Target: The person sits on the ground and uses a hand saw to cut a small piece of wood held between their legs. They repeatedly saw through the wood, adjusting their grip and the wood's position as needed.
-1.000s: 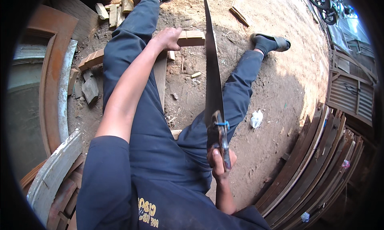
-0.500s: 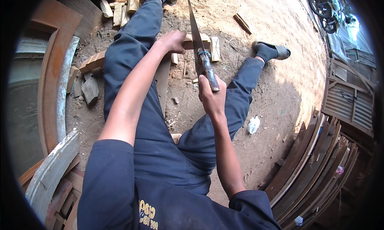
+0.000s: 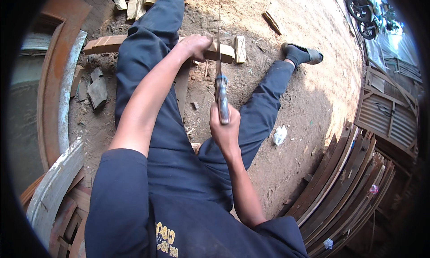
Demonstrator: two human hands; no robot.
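Observation:
My right hand (image 3: 225, 130) is wrapped round the handle of a handsaw (image 3: 219, 63). Its thin blade points away from me, seen almost edge-on, and crosses a wooden beam (image 3: 226, 54) near the right end. Closed over the beam just left of the blade is my left hand (image 3: 197, 47). The beam seems to run behind my left leg, its other end showing at the left; the leg hides the middle. A short wooden block (image 3: 240, 49) with pencil lines lies just past the beam's right end. Under the left hand, a board (image 3: 181, 90) shows beside my left leg.
Cut wood blocks (image 3: 132, 7) lie by my left foot, and a loose piece (image 3: 272, 22) lies farther off. A wooden frame (image 3: 51, 87) stands at left. Stacked planks (image 3: 340, 177) fill the lower right. A white plastic scrap (image 3: 280, 135) rests on the dirt.
The saw has turned more upright and shifted slightly, its handle now nearer me with my right hand. The beam's left end has swung up and away; its right end sits slightly lower.

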